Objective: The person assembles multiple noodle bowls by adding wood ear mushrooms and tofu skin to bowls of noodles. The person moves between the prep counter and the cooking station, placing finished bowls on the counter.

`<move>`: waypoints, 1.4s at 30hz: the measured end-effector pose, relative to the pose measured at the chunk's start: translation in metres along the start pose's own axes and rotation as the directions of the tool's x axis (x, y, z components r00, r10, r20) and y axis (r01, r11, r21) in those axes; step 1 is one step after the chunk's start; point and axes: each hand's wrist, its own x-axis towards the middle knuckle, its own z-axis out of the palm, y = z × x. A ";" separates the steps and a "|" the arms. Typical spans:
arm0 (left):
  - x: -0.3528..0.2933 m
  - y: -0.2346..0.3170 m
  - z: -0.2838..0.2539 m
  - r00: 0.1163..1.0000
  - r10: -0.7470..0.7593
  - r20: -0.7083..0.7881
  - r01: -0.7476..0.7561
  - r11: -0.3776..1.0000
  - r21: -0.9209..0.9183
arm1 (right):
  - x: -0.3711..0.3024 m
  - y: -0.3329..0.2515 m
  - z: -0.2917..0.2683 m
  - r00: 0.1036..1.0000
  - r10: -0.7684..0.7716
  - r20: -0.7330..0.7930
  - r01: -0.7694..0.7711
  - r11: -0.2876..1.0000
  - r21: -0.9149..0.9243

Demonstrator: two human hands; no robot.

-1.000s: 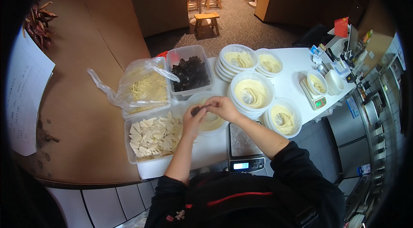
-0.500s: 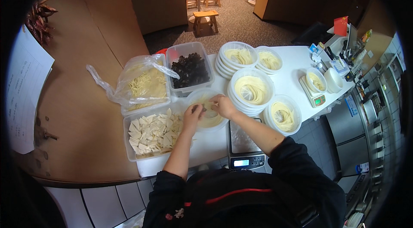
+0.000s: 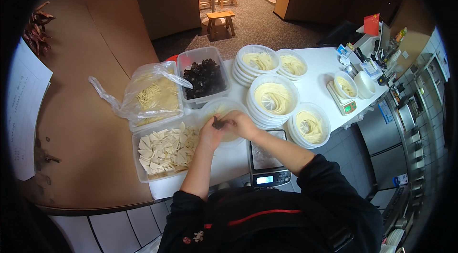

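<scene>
My left hand (image 3: 211, 134) is closed on a dark piece of wood ear mushroom (image 3: 218, 123). Fingers of my right hand (image 3: 243, 125), a little blurred, pinch at the same piece from the right side. Both hands are over a round clear tub (image 3: 223, 103), whose pale contents they partly hide. Behind that tub stands a square clear bin (image 3: 202, 96) of dark crinkled wood ear. White triangular slices (image 3: 167, 150) fill a rectangular bin left of my left forearm.
Pale strips lie in a plastic bag (image 3: 157, 88) at the left. Stacked round tubs of noodles (image 3: 274, 96) stand to the right. A kitchen scale (image 3: 268, 157) is under my right forearm, and a smaller scale (image 3: 348, 106) holds another tub farther right.
My hands have come together over the near part of the tub. The dark piece now shows between their fingers. The whole view has shifted slightly.
</scene>
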 end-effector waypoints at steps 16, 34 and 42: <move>-0.009 -0.007 0.009 0.923 0.347 0.165 -0.360 0.629 0.689 | 0.005 0.001 -0.014 0.911 0.367 0.188 -0.406 0.724 0.557; -0.011 0.006 -0.010 0.899 0.438 0.011 -0.313 0.625 0.715 | 0.009 0.019 -0.004 0.970 0.241 0.017 -0.221 0.915 -0.338; -0.011 0.011 -0.010 0.882 0.472 -0.016 -0.357 0.689 0.632 | 0.007 0.007 -0.005 0.939 0.324 0.111 -0.159 0.700 -0.697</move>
